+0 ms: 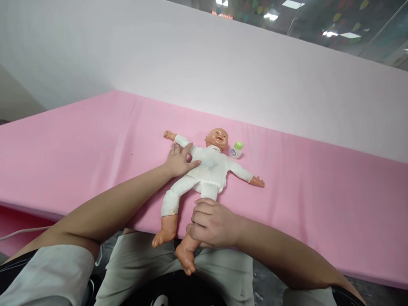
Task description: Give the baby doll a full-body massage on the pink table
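Note:
On its back on the pink-covered table lies a baby doll (pixel 212 170) with a white cloth body and plastic head, hands and feet. Its legs point toward me, the feet hanging past the table's near edge. My left hand (pixel 180 160) rests against the doll's side below its arm, fingers spread and thumb on the belly. Around the lower leg on the right side of the view, my right hand (pixel 213 222) is wrapped, hiding most of the shin. Beside the doll's head stands a small clear bottle (pixel 236 151) with a green cap.
The pink table cover (pixel 318 204) reaches a white wall (pixel 223 72) at the back, with glass above it. A white cable (pixel 25 231) runs at the lower left. My legs (pixel 134 263) are close under the near edge.

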{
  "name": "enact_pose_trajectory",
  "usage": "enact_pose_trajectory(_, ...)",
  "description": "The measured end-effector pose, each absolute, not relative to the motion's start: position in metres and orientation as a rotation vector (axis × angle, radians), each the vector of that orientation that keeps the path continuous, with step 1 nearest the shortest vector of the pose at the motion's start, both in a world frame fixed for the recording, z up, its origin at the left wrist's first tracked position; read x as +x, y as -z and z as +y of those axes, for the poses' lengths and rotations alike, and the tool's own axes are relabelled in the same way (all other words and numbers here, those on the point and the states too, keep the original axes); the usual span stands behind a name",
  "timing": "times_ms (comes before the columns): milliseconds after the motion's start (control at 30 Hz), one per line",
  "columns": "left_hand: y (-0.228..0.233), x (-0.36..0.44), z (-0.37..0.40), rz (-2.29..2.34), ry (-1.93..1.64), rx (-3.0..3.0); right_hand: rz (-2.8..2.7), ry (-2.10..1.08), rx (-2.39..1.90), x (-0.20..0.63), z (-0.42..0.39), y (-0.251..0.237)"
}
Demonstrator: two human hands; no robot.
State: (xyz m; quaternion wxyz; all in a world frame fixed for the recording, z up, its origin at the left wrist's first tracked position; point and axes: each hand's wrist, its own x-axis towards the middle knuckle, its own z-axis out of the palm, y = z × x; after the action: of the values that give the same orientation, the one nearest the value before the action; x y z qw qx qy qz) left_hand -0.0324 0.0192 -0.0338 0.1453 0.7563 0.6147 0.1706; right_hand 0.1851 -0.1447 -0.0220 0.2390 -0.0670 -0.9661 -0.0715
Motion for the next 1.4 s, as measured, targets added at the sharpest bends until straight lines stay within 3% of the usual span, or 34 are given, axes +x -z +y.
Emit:
enact_pose_trajectory(233, 0.039, -0.032, 0.018, 1.632, -0.804, 2.418, -2.073, 0.464, -0.464, 0.219, -0.126, -0.009)
enact_pose_trajectory(400, 0.041, -0.031, 0.018, 1.419, -0.958, 2.735, -1.993, 0.592, -0.658, 0.241, -0.103, -0.010)
enact_pose_trajectory(800, 0.030, -0.023, 0.010, 1.110, -0.578, 3.014, -2.258, 0.096, -0.844, 0.229, -0.093, 0.006)
enact_pose_trajectory(1033, 0.034, -0.027, 0.012, 1.403, -0.852, 2.583, -2.238, 0.075, -0.651, 0.211, -0.114, -0.005)
enact_pose_trajectory(1200, 0.033, -0.037, 0.021, 1.642, -0.945, 2.154, -2.456, -0.227, -0.407, 0.195, -0.138, -0.005)
enact_pose_trajectory(1400, 0.039, -0.048, 0.041, 1.812, -1.025, 1.818, -2.724, -0.415, -0.486, 0.188, -0.148, 0.008)
